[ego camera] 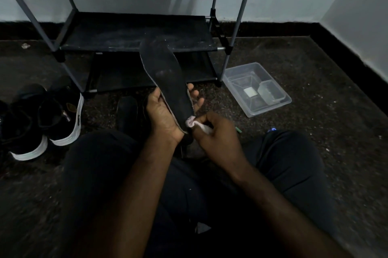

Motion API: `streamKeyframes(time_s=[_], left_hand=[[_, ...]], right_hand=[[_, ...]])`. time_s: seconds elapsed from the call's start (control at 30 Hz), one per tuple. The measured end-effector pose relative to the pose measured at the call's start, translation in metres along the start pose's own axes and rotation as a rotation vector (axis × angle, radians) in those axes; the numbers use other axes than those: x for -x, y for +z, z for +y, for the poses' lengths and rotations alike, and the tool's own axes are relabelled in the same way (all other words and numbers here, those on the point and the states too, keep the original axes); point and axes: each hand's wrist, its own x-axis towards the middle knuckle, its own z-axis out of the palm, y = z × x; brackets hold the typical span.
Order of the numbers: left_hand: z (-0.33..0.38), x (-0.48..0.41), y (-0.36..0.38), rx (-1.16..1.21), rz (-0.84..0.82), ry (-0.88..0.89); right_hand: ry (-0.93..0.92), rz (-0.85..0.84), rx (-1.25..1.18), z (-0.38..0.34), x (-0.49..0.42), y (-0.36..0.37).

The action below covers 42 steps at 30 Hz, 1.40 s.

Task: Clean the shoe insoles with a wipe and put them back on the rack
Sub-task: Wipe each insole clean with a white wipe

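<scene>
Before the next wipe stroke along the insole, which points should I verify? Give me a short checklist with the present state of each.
1. Left hand grips the insole: ok.
2. Right hand pinches the wipe: ok.
3. Wipe touches the insole's near end: ok.
4. Insole surface ahead of the wipe is free of fingers: ok.
5. Rack middle shelf has room for the insole: ok.
6. Insole already clean: cannot tell, too dark.

The left hand (pixel 162 116) is gripping a dark insole (pixel 165 77) (toe toward the rack (pixel 134 33)) while the right hand (pixel 216 134) is pressing a wipe (pixel 192 122) against its heel.
</scene>
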Motion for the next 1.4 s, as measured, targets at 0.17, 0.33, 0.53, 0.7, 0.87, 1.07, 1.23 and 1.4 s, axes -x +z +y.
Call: streamKeyframes(time_s=[0.17,0.33,0.53,0.7,0.87,1.07,1.23,1.4], left_hand=[[0.0,0.0,0.0,-0.024,0.032,-0.012],[-0.003,0.002,0.004,-0.025,0.008,-0.021],[0.0,0.002,0.002,-0.012,0.004,-0.024],[-0.007,0.005,0.005,-0.091,-0.007,-0.002],[-0.004,0.002,0.0,-0.132,-0.024,0.011],[-0.01,0.003,0.002,-0.094,-0.028,-0.015],[-0.007,0.002,-0.004,-0.064,-0.081,-0.066],[-0.009,0.002,-0.003,-0.103,-0.105,-0.086]], right_hand=[[-0.037,-0.061,-0.025,-0.005,0.01,0.008],[-0.02,0.078,0.056,0.004,-0.007,-0.001],[-0.219,-0.071,0.097,-0.009,0.003,0.006],[-0.135,0.085,0.212,0.001,-0.012,-0.001],[-0.22,-0.119,0.12,-0.005,-0.002,0.0],[-0.139,0.049,0.156,0.003,-0.016,-0.008],[-0.23,-0.075,0.136,-0.002,-0.011,-0.002],[-0.177,-0.007,0.163,-0.002,-0.012,-0.005]])
